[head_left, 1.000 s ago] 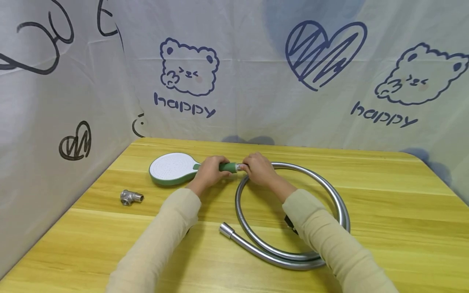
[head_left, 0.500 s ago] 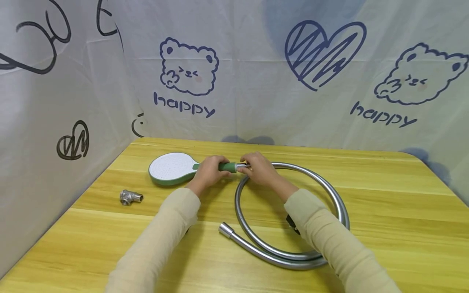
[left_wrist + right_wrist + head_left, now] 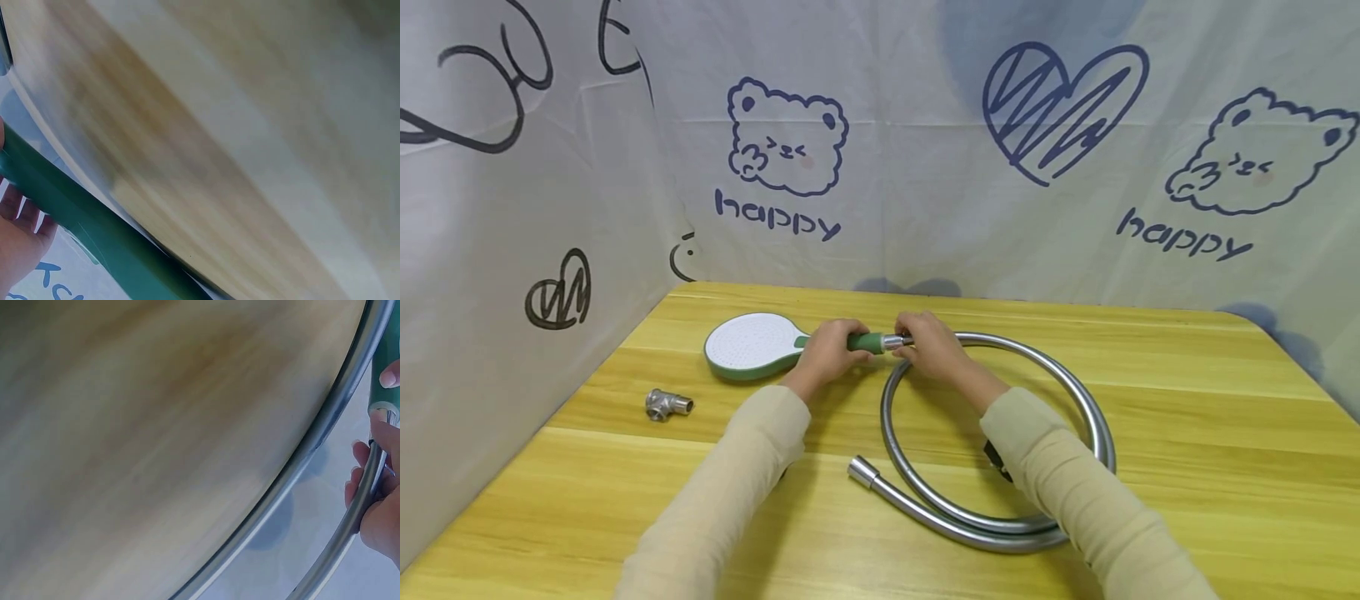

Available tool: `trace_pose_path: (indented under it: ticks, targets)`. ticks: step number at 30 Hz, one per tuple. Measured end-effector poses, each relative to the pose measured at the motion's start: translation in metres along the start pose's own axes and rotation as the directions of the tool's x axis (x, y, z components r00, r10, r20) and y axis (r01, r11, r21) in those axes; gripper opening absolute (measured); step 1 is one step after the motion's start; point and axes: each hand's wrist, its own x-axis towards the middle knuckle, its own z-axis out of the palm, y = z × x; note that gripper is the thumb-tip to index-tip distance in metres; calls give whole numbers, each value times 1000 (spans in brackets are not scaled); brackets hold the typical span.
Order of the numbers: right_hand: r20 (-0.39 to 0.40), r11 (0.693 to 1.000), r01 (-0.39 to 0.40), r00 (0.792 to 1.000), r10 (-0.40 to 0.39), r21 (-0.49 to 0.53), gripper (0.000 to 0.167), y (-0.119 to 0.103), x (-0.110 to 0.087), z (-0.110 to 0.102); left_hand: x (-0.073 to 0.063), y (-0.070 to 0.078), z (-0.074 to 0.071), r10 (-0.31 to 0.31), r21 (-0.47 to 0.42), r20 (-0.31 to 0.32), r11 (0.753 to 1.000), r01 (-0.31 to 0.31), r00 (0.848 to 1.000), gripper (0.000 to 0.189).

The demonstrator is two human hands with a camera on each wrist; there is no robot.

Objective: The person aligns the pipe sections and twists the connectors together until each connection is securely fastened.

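Note:
A hand shower with a white face and green body lies at the left in the head view, face up. My left hand grips its green handle; the left wrist view shows fingers around it. At the handle's right end sits the metal end fitting of a silver shower hose. My right hand pinches this fitting, thumb on the near side. In the right wrist view the shower hose runs past the palm. Whether the threads are engaged is hidden.
The hose lies coiled on the wooden table, its free end fitting pointing left. A small metal tee-shaped valve lies left of my left forearm. Patterned cloth hangs behind and to the left of the table.
My right fingers loosened and shifted slightly around the fitting, now showing more of its metal. My left hand and the hand shower stay in place.

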Motion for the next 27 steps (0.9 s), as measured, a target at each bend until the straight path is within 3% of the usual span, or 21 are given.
trace_pose_path:
  ticks: [8,21,27]
  targets:
    - [13,1000,-9,1000,9,8,18,0,0,0,0,1,0,-9,1,3,1000,9,1000,33]
    - [8,995,34,999,-33,-97,26,0,4,2,1,0,1,-1,9,-2,1000,1,1000,33]
    - [3,995,40,999,-40,-94,27,-1,4,2,1,0,0,-6,7,3,1000,6,1000,33]
